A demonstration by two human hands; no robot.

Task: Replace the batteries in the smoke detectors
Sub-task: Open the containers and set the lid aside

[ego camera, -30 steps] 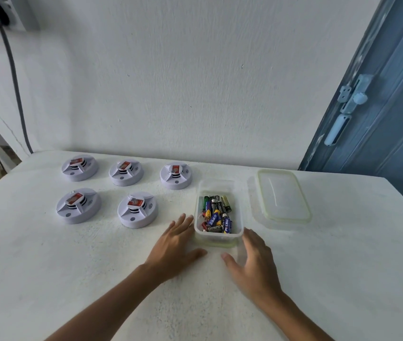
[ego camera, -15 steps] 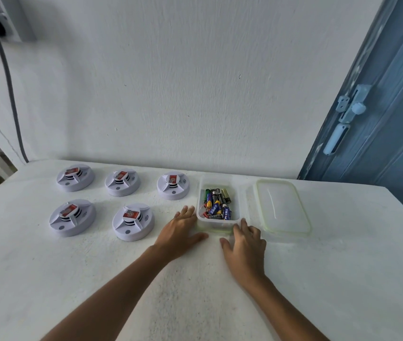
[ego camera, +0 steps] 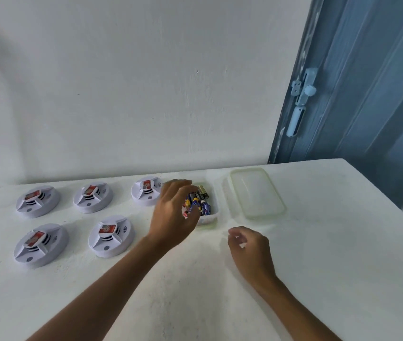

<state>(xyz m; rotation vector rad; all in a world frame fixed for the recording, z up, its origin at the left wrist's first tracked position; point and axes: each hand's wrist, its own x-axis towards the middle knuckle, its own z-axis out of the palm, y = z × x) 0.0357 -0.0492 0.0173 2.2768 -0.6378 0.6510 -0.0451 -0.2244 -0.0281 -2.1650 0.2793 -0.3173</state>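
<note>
Several white round smoke detectors with red labels lie on the white table at the left, three in a back row and two in a front row. To their right stands a clear plastic box holding loose batteries. My left hand reaches over the box's left side with its fingers curved down among the batteries. Its fingertips are hidden, so I cannot tell if it grips one. My right hand hovers just above the table in front of the box, fingers loosely curled and holding nothing.
The box's clear lid lies flat just right of the box. The white wall runs along the table's back edge. A blue door with a bolt stands at the back right, past the table's right edge.
My left hand has lifted from the table and moved into the battery box. My right hand has pulled back from the box's front and curled loosely. The view has shifted.
</note>
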